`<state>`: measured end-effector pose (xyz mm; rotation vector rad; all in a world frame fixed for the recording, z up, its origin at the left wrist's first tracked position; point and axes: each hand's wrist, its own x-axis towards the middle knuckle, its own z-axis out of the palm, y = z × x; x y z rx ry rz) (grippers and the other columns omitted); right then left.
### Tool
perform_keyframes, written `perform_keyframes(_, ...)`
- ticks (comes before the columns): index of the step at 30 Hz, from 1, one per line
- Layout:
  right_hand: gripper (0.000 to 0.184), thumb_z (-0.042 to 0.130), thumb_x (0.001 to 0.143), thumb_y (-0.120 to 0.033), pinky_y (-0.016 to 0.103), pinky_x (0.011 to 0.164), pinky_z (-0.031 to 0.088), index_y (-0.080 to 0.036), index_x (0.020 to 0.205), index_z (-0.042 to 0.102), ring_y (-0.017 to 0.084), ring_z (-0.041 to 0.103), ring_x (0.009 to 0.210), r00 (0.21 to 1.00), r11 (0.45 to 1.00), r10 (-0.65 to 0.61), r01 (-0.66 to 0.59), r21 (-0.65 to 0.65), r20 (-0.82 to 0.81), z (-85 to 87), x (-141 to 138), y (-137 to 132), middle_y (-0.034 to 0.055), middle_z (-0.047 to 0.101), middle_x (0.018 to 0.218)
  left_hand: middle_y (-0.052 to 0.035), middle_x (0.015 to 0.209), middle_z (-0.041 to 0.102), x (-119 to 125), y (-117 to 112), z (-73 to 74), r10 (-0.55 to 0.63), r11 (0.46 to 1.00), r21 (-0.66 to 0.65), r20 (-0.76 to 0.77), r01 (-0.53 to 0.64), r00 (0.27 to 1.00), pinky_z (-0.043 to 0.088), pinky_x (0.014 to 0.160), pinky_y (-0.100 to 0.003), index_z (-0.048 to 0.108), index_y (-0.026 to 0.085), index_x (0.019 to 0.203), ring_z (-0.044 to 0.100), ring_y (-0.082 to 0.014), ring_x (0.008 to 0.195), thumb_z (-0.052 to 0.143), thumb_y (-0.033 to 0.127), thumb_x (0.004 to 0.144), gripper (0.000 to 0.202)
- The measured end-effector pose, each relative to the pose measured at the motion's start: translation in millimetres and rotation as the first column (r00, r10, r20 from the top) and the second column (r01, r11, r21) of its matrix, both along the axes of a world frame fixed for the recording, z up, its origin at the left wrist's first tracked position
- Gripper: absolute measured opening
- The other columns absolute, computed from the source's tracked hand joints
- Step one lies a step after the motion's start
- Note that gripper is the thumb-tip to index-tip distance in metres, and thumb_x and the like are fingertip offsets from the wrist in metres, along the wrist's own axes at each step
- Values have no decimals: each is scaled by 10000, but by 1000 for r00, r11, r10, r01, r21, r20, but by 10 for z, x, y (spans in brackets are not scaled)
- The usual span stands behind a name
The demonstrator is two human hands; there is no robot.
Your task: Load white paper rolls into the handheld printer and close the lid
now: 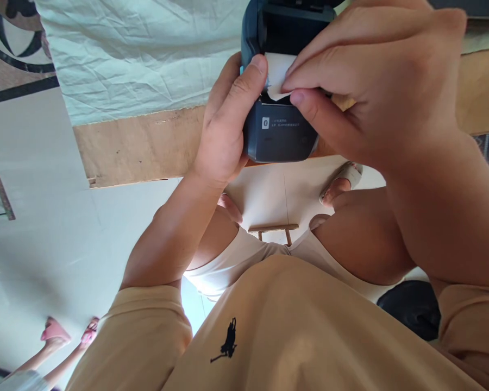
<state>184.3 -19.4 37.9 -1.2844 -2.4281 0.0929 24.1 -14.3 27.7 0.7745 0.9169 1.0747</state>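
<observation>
A dark blue portable printer (283, 133) with a Bluetooth label sits at the top centre, its cover raised and its dark inner bay showing. My left hand (232, 111) is closed around the printer's left side, thumb lying at the edge of the bay. Out of the bay comes a white paper strip (277, 76) with a torn, angled end. Thumb and fingertips of my right hand (375, 81) pinch the paper's right edge. The right hand covers the printer's right side, and any paper roll inside is hidden.
A wooden table edge (142, 146) runs below the printer, with a pale green cloth (146, 54) over the tabletop. Under it stands a small wooden stool (273, 228) between my legs. Another person's feet in pink slippers (57, 330) are at the lower left.
</observation>
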Motion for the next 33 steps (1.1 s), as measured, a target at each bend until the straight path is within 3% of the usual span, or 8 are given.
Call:
perform_keyframes(5, 285, 375, 760, -389, 274, 929, 373, -289, 963, 548, 46, 446, 1021, 1000, 998, -21, 21, 67, -9, -16, 16, -27, -133, 504, 1036, 8, 668, 454, -43, 9, -18, -44, 985, 169, -1, 44, 999, 337, 583, -174, 519, 159, 742, 448, -48, 605, 466, 195, 788, 79)
perform_keyframes(8, 279, 431, 728, -430, 282, 909, 384, -298, 939, 558, 62, 450, 1017, 1000, 994, 30, -31, 102, 5, -4, 10, -58, -135, 512, 1019, 38, 799, 562, -69, 1, -8, -105, 971, 216, 8, 101, 994, 400, 807, -228, 587, 165, 907, 582, -120, 920, 438, 105, 764, 215)
perform_keyframes(15, 248, 427, 724, -426, 277, 890, 406, -356, 930, 546, 60, 457, 994, 995, 990, 94, -90, 106, -32, 2, -4, -96, -173, 504, 999, 59, 1210, 475, -158, 90, -118, -245, 913, 349, 57, 211, 968, 313, 1092, -270, 483, 293, 1051, 387, -138, 1248, 641, 72, 629, 502)
perform_keyframes(21, 492, 174, 766, -467, 264, 938, 350, -247, 1089, 474, 83, 433, 1060, 969, 974, -222, 225, 18, -114, 63, 71, -121, -74, 467, 1022, 67, 1224, 475, -202, 171, -185, -327, 866, 372, -87, 335, 941, 364, 1034, -298, 398, 335, 1108, 352, -202, 1275, 687, 147, 576, 634)
perform_keyframes(25, 948, -344, 621, -287, 268, 985, 289, -149, 1216, 381, 125, 363, 1150, 928, 953, -304, 300, -48, -215, -29, 162, -108, -48, 380, 1172, 65, 1242, 442, -154, 100, -160, -265, 880, 394, -53, 264, 963, 371, 1023, -303, 384, 349, 1098, 400, -167, 1245, 617, 197, 636, 539)
perform_keyframes(28, 1114, -430, 474, -76, 218, 1036, 267, -108, 1225, 392, 76, 361, 1164, 867, 965, -256, 257, -58, -428, -136, 198, -64, -67, 366, 1209, 61, 1259, 429, -143, 53, -130, -255, 884, 387, -66, 261, 965, 359, 1032, -287, 394, 336, 1096, 385, -159, 1256, 606, 192, 639, 524)
perform_keyframes(31, 1038, -401, 607, -233, 201, 1003, 304, -118, 1160, 470, 55, 421, 1096, 785, 963, -267, 236, -129, -559, -153, 175, -38, -52, 448, 1129, 71, 1305, 393, -164, 38, -102, -257, 862, 404, -170, 305, 951, 321, 1057, -297, 367, 314, 1146, 326, -175, 1293, 615, 232, 635, 573)
perform_keyframes(33, 996, -333, 682, -349, 196, 932, 345, -110, 1028, 570, 41, 480, 967, 520, 855, -489, 447, -264, -700, -116, 143, -41, -22, 518, 1004, 65, 1332, 371, -184, 44, -95, -248, 854, 410, -221, 320, 943, 318, 1056, -308, 337, 310, 1172, 316, -176, 1297, 585, 278, 669, 562)
